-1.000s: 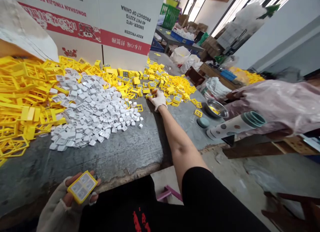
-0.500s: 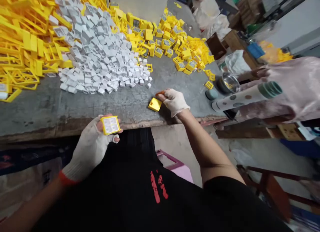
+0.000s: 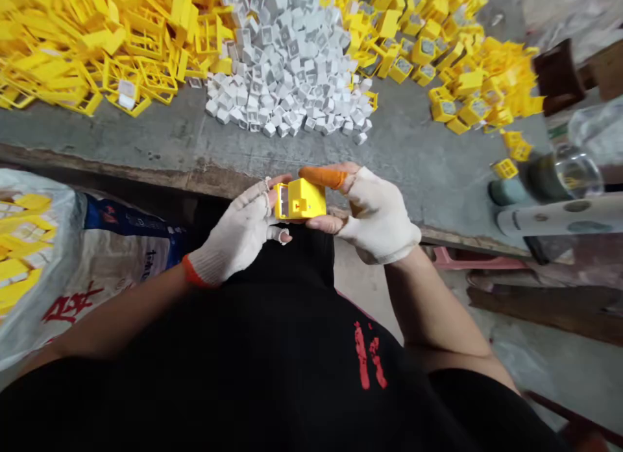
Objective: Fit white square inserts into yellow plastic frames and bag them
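Observation:
My left hand (image 3: 241,228), in a white glove with bare fingertips, is closed on a small yellow frame with white inserts (image 3: 281,201). Between finger and thumb, my right hand (image 3: 377,212) grips a yellow plastic block (image 3: 307,199); an orange cover is on one of its fingers. The block meets the right side of the frame and hides part of it. Whether the two are joined I cannot tell. Both parts are held in front of my body, near the table's front edge.
White plastic pieces (image 3: 287,63) lie heaped on the grey table (image 3: 160,131), between yellow frames (image 3: 146,43) and yellow blocks (image 3: 438,43). A sack (image 3: 126,257) of yellow and white parts stands at left. A patterned bottle (image 3: 555,215) lies at right.
The right hand has lifted the yellow block off the table and brought it against the frame in the left hand. The camera view has shifted left, bringing the sack into sight.

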A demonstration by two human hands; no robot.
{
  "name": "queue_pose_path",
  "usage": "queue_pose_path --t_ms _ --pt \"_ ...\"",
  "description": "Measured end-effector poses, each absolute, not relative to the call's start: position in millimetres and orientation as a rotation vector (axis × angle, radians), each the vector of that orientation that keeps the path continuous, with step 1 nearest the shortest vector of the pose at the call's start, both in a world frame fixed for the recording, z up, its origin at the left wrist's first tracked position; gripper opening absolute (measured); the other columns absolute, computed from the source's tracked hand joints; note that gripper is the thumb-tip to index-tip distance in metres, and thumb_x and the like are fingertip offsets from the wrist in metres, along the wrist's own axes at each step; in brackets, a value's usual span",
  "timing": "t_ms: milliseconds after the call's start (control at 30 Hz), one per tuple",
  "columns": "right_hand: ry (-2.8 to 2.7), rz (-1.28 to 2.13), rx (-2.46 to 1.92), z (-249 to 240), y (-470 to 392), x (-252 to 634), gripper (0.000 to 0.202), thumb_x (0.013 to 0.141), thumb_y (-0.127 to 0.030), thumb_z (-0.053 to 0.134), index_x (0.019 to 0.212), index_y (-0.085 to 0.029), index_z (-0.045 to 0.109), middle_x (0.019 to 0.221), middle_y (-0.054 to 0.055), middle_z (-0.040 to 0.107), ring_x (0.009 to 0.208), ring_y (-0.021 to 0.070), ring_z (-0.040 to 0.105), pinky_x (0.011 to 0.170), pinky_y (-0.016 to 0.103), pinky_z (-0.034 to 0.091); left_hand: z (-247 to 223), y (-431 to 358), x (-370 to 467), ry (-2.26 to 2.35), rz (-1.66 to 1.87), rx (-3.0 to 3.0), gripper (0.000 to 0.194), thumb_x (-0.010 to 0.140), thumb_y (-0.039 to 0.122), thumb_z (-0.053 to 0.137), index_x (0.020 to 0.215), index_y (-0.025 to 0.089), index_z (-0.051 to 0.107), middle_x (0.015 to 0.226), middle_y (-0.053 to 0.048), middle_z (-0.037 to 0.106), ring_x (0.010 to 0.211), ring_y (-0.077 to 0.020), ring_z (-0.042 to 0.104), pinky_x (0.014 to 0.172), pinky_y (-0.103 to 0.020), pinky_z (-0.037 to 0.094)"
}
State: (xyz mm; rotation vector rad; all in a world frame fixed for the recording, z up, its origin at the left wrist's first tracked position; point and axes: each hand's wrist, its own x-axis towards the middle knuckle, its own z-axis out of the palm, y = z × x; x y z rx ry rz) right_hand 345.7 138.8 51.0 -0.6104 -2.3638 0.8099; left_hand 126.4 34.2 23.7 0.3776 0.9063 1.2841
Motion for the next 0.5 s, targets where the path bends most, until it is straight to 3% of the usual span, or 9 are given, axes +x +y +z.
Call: queue_pose_path --t_ms 133,367,500 --pt "-2.355 0.89 -0.68 50.0 138.5 335.2 0.058 0.093 -0.063 0.096 0.145 -0.04 0.084 0.139 0.008 0.084 0.127 0.0403 0.081 0.118 0.06 0.071 28.6 30.4 125.1 0.915 1.287 0.385 0.031 0.103 0.036 0.082 0.129 0.021 0.077 0.142 -0.015 0.082 0.109 -0.0282 0.082 0.063 -0.027 0.062" --pt "-2.396 0.868 -0.667 47.5 137.0 336.9 0.055 0.097 -0.062 0.092 0.147 -0.041 0.084 0.139 0.009 0.084 0.125 0.0397 0.08 0.115 0.059 0.071 20.4 26.5 122.7 0.888 1.313 0.401 0.032 0.1 0.036 0.086 0.128 0.02 0.081 0.129 -0.013 0.085 0.101 -0.0253 0.081 0.066 -0.028 0.065" --pt "-2.477 0.684 -0.645 41.1 123.9 330.3 0.05 0.105 -0.066 0.081 0.148 -0.04 0.083 0.14 0.008 0.085 0.121 0.0367 0.08 0.113 0.059 0.066 18.0 22.1 116.5 1.003 1.308 0.594 0.048 0.099 0.045 0.089 0.139 0.019 0.082 0.124 -0.012 0.084 0.104 -0.027 0.08 0.077 -0.033 0.069"
